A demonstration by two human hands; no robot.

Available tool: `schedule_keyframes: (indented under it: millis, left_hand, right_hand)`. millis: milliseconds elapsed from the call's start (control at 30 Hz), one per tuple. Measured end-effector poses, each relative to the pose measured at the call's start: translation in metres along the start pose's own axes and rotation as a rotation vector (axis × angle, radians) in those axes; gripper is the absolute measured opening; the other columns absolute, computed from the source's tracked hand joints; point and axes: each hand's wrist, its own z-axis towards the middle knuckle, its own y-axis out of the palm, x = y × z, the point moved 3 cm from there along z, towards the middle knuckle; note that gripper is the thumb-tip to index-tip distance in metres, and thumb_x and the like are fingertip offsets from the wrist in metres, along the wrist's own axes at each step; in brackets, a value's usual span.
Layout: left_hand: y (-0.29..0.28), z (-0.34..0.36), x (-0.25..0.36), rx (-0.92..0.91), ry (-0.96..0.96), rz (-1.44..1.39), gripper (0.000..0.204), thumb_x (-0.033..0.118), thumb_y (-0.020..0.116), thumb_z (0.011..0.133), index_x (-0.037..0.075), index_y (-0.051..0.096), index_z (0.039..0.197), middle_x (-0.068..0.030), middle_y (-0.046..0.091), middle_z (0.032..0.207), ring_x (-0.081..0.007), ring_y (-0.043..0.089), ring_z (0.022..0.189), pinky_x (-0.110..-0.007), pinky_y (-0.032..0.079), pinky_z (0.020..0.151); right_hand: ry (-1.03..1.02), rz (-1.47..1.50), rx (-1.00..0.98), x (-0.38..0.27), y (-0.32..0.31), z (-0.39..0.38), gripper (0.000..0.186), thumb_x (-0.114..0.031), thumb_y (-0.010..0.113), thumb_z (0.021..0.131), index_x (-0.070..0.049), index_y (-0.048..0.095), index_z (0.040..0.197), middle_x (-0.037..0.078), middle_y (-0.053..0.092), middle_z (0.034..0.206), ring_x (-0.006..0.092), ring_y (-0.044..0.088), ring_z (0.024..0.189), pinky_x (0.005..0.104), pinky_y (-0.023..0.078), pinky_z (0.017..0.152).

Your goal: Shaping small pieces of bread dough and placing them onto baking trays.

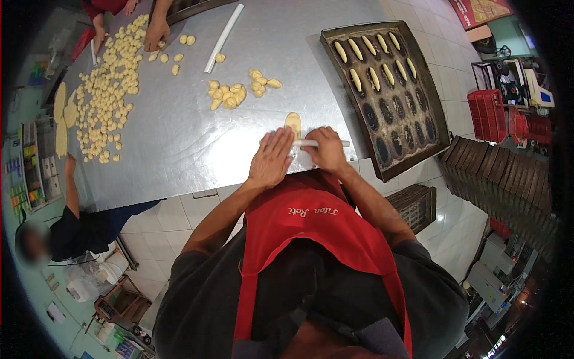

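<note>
At the near edge of the steel table, my right hand is closed over a thin white rolling pin, whose right end sticks out past my knuckles. My left hand lies flat with its fingers stretched out, beside the pin's left part; whether its palm covers the pin's end is hidden. Just beyond the pin, a flattened oval of dough lies on the steel, its near end reaching the pin. Farther off sit two small heaps of dough pieces, a larger one and a smaller one.
At right, a dark baking tray with oval moulds overlaps the table edge; its far rows hold dough sticks. Another white pin lies far off. Many dough balls cover the left, where co-workers' hands work. Stacked trays stand right.
</note>
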Motion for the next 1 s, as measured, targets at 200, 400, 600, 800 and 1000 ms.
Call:
schedule_keyframes:
  millis: [200,400,600,800,1000]
  left_hand:
    - [-0.006,0.054,0.000,0.114,-0.111,-0.234,0.065,0.021,0.063,0.102,0.000,0.045,0.161,-0.0209,0.047,0.165,-0.0379,0.048,0.146,-0.052,0.035,0.124]
    - [-0.012,0.021,0.010,-0.027,-0.074,-0.129,0.068,0.018,0.066,0.100,-0.001,0.045,0.161,-0.0204,0.048,0.165,-0.0383,0.052,0.141,-0.051,0.039,0.120]
    - [-0.019,0.001,0.001,0.159,-0.074,-0.327,0.043,0.018,0.066,0.100,-0.001,0.062,0.138,-0.0192,0.064,0.138,-0.0400,0.060,0.125,-0.050,0.046,0.111]
    - [-0.086,0.017,-0.138,0.499,-0.379,-0.171,0.033,0.007,0.070,0.092,0.002,0.068,0.125,-0.0209,0.070,0.121,-0.0418,0.064,0.115,-0.051,0.051,0.101]
    - [-0.101,0.056,-0.261,0.334,-0.435,-0.097,0.032,0.014,0.073,0.096,0.003,0.071,0.127,-0.0191,0.073,0.117,-0.0415,0.067,0.110,-0.052,0.052,0.099]
  right_hand:
    - [-0.015,-0.430,0.219,0.018,0.017,0.043,0.043,-0.011,0.069,0.089,-0.006,0.065,0.132,0.011,0.064,0.136,0.0346,0.057,0.124,0.0546,0.044,0.101]
    - [-0.186,-0.443,0.110,-0.027,0.023,-0.013,0.049,-0.017,0.062,0.094,-0.006,0.067,0.141,0.012,0.060,0.149,0.0333,0.056,0.130,0.0527,0.042,0.107]
    - [-0.018,-0.239,0.132,-0.049,0.017,0.061,0.027,-0.009,0.074,0.077,-0.005,0.074,0.103,0.013,0.070,0.103,0.0351,0.058,0.107,0.0520,0.046,0.094]
    - [0.038,-0.437,-0.260,-0.078,0.055,0.045,0.093,-0.058,0.056,0.105,0.004,0.027,0.169,0.034,0.018,0.176,0.0521,0.013,0.164,0.0677,0.009,0.131]
    - [-0.102,-0.454,0.113,-0.080,0.050,0.075,0.086,-0.049,0.065,0.103,0.006,0.036,0.162,0.033,0.031,0.167,0.0532,0.027,0.156,0.0644,0.020,0.128]
